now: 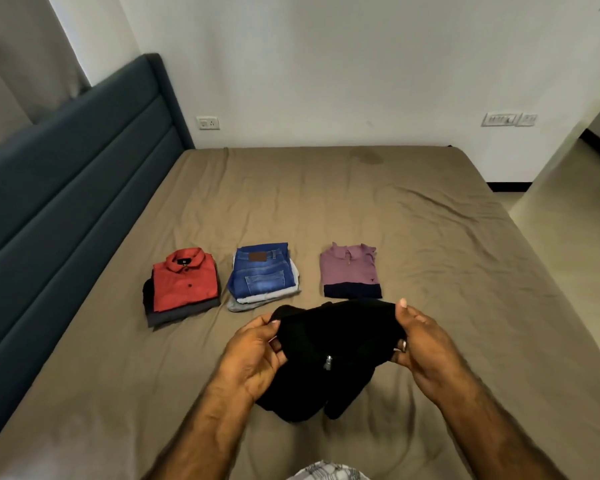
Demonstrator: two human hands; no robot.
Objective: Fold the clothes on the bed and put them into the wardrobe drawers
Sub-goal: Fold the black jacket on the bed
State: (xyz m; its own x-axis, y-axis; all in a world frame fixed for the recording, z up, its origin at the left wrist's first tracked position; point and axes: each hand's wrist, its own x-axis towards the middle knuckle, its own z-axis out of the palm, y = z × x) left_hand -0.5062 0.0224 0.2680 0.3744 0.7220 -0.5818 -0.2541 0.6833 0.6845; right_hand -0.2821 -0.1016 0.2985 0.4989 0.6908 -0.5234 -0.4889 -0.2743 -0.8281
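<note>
Nearest the camera, left hand (257, 355) and right hand (426, 351) are pinching the black garment (329, 358) by its upper edge, its lower part bunching on the bed (465, 258). Judgement: spreading it flat before creasing is advisable. Farther off, red shirt stack (184, 282), jeans stack (262, 271) and purple polo (350, 270) are lying folded in a row.

Both forearms extend forward, bare; left hand (253, 355) raised, thumb on top, fingers (276, 344) curled under, pinching a black garment (329, 344); right hand (421, 351) mirrors it, thumb uppermost, gripping the opposite edge.
</note>
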